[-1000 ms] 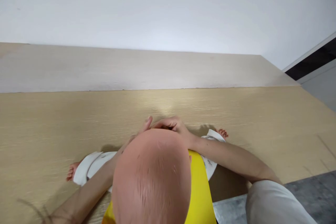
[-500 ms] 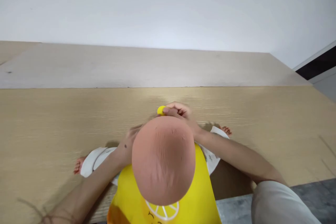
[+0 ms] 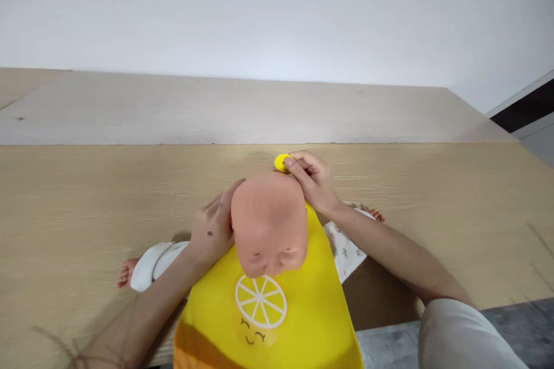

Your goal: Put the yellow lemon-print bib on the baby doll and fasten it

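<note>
A baby doll (image 3: 269, 219) with a bald head lies in front of me, its head tilted toward me. Over its body spreads a yellow bib (image 3: 311, 294) with a white lemon slice and a smiling face printed on it. My left hand (image 3: 213, 222) is cupped along the left side of the doll's head, some fingertips hidden behind it. Just beyond the top of the head, my right hand (image 3: 314, 179) pinches a yellow rounded tab (image 3: 282, 162), seemingly the end of the bib's neck strap, between thumb and fingers. Behind the head, the rest of the strap is hidden.
The doll's white-sleeved limbs (image 3: 162, 262) stretch out to both sides on the light wooden table (image 3: 86, 196). A paler strip (image 3: 259, 108) runs along the back, below a white wall (image 3: 259, 11). Grey floor (image 3: 389, 346) shows past the table edge at lower right.
The doll's head has tipped back and down, so its face shows and more of the bib's print is visible. My right hand has moved up and right with the yellow tab.
</note>
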A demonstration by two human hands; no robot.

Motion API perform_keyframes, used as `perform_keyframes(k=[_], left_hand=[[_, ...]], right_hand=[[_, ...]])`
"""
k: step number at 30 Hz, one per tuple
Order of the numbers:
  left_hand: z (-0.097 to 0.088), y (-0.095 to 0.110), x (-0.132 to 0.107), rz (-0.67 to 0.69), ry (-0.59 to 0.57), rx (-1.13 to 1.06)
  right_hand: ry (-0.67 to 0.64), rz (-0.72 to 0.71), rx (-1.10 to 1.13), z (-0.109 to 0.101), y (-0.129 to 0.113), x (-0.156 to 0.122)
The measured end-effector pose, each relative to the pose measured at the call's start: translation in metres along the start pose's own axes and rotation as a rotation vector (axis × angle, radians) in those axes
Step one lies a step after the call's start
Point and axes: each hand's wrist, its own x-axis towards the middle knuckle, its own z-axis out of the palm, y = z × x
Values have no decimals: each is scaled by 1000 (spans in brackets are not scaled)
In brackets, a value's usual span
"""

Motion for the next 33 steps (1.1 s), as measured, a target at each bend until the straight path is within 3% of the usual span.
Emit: perform_keyframes(k=[4,10,14,19,33], left_hand=[[3,-5,1,29,-69,99],[5,-2,8,-23,-149,54],[2,5,13,-64,-245,38],[2,5,14,-95,-285,58],[3,4,16,-100,-294,48]], right_hand=[[-22,40,-169,-6,14,8],[-103,32,-519,-16,28,13],[-132,45,-743,-18,29,13],[-159,96,-994,-17,24,13],[-242,127,-1172,-17,18,11]])
